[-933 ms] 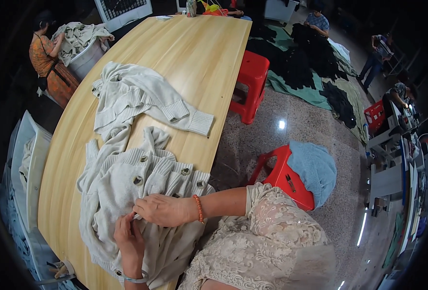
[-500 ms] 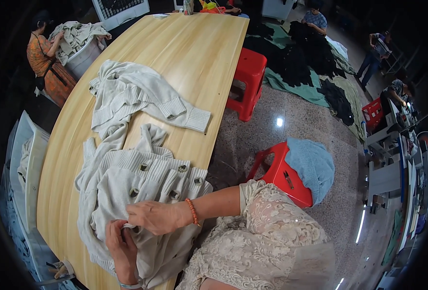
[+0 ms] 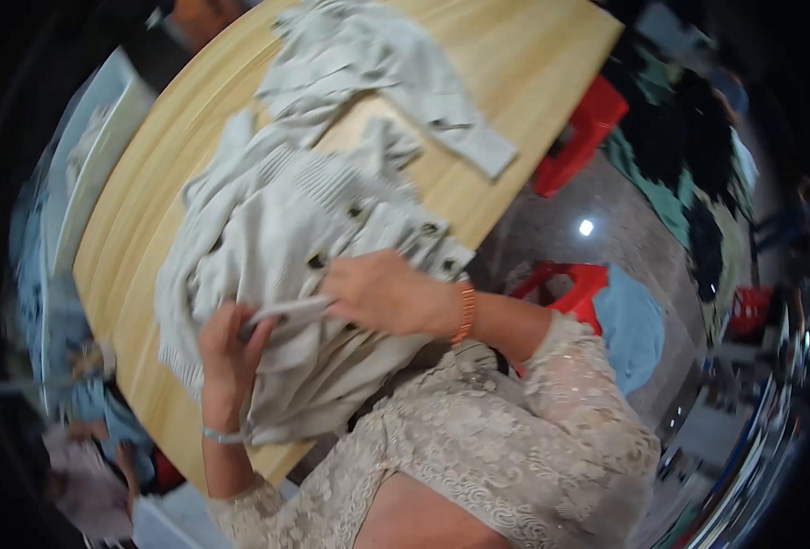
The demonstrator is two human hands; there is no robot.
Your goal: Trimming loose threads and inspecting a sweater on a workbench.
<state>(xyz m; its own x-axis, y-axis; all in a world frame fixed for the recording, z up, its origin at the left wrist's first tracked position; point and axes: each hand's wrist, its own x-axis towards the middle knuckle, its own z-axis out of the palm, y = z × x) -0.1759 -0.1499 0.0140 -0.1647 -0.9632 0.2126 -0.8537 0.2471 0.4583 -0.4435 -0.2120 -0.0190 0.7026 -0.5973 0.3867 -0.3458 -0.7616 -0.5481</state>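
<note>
A cream knit cardigan [image 3: 249, 206] with ribbed bands and several dark buttons lies bunched on the table in front of me. My left hand [image 3: 229, 346] pinches a narrow edge of its knit between thumb and fingers. Further right, my right hand [image 3: 386, 295] grips the other end of that edge. The strip between the two hands is pulled taut and slightly lifted. Part of the right hand's grip is hidden behind its own fingers. Just beyond, another cream knit garment [image 3: 354, 59] is spread with one sleeve pointing right.
The wood-grain table [image 3: 130, 247] carries both garments. Red stools [image 3: 580, 137] stand at its right; a blue knit piece [image 3: 629, 320] covers the nearer one. A pale bin [image 3: 103, 165] is at the left. Black and green cloth [image 3: 697, 174] covers floor at far right. A person [image 3: 89, 476] is at lower left.
The view has swung and tilted. My hands have moved apart, drawing the knit edge out straight between them; they were close together before.
</note>
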